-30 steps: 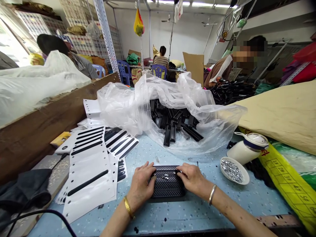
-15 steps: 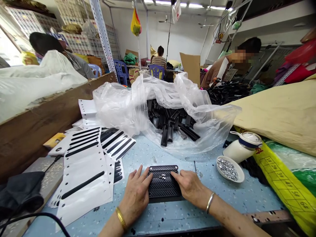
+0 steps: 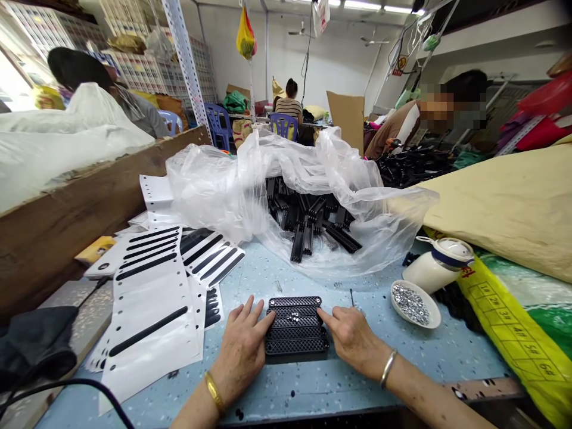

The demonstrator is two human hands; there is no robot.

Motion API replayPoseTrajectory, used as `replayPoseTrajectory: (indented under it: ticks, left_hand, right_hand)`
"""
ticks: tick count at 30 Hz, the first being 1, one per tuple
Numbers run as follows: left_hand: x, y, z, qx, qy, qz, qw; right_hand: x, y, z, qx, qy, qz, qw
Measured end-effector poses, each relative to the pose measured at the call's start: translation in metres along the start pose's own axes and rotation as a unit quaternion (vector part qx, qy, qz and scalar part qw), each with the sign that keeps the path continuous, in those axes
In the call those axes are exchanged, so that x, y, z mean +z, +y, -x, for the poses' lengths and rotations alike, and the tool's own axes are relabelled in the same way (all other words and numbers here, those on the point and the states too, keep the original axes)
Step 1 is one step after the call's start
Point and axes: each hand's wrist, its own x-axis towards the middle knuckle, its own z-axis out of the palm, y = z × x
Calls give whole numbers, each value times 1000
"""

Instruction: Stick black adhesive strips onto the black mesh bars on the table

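A stack of black lattice-patterned plastic strips (image 3: 297, 345) lies side by side on the blue table in front of me. Several small shiny metal nuts (image 3: 294, 317) rest on the middle strips, and a metal piece sits at each end of the far strip. My left hand (image 3: 243, 342) is open with fingers spread, its fingertips at the strips' left edge. On the other side, my right hand (image 3: 355, 336) points its index finger at the right edge. Its other fingers are curled and partly hidden; no held thing shows.
A white bowl of small metal parts (image 3: 411, 304) stands at right, beside a white lidded mug (image 3: 433, 268). Behind, a clear plastic bag (image 3: 214, 190) holds black strips (image 3: 308, 220). White sheets with black strips (image 3: 152, 322) lie left. People sit farther back.
My right index finger has drawn back slightly to the right, uncovering the strips' right ends. My left fingers have shifted a little off the left end. The strips stay in place.
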Motion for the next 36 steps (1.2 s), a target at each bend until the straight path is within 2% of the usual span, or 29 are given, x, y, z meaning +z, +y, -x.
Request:
replayPoseTrajectory:
  ticks: [8, 15, 20, 25, 31, 34, 36]
  left_hand:
    - [-4, -4, 4, 7, -2, -22, 1000]
    - [-8, -5, 5, 3, -23, -36, 999]
    - [-9, -7, 6, -3, -35, -46, 998]
    - [-3, -7, 10, -3, -37, 9, 999]
    - [-4, -5, 9, -46, -33, 40, 998]
    - [-7, 5, 1, -37, -20, 11, 999]
    - [-8, 15, -6, -26, -24, -3, 999]
  right_hand:
    - [11, -1, 17, -9, -27, -32, 999]
    - [18, 3, 15, 1, -10, -114, 993]
    - [24, 5, 16, -3, 5, -111, 994]
    - [27, 4, 17, -4, 21, -113, 993]
    - [14, 3, 8, -6, 44, -147, 988]
    - [3, -4, -7, -9, 48, -128, 991]
    - [-3, -13, -19, -14, 23, -109, 994]
